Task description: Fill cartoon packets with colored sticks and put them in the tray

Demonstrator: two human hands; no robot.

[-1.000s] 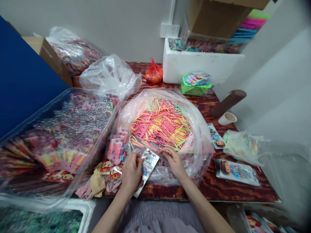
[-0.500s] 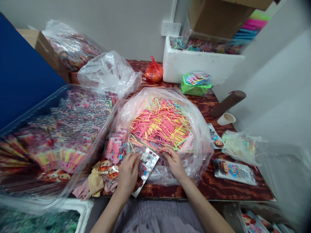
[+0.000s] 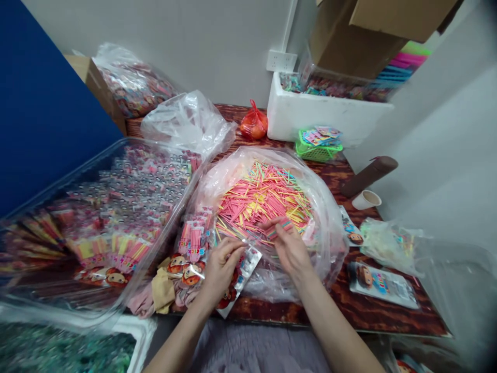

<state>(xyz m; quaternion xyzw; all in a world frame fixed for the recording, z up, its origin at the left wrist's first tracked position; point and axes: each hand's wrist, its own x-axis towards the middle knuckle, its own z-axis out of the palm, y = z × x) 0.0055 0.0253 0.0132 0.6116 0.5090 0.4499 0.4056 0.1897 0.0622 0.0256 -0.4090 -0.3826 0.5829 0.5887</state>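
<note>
My left hand (image 3: 225,263) is closed in a pinch above a silver printed packet (image 3: 248,265). Whether its fingertips grip the packet's upper edge or something small is hidden. My right hand (image 3: 290,249) is closed around a small bunch of thin coloured sticks (image 3: 286,224), over the near side of a heap. That heap of pink, yellow and green sticks (image 3: 264,191) lies in a wide-open clear plastic bag (image 3: 330,207). Filled stick packets (image 3: 194,238) lie just left of my left hand, beside yellow and pink cloth pieces (image 3: 163,290).
At left stands a clear tub (image 3: 128,295) of packed sticks. Behind are a crumpled plastic bag (image 3: 186,119), a red bag of fruit (image 3: 254,123), a green basket (image 3: 318,151) and a white foam box (image 3: 330,114). A paper cup (image 3: 366,200) and brown bottle (image 3: 368,176) stand at right.
My right hand has moved up and right, further over the stick heap, with sticks in it. My left hand has shifted slightly right over the silver packet. The whole view has shifted a little.
</note>
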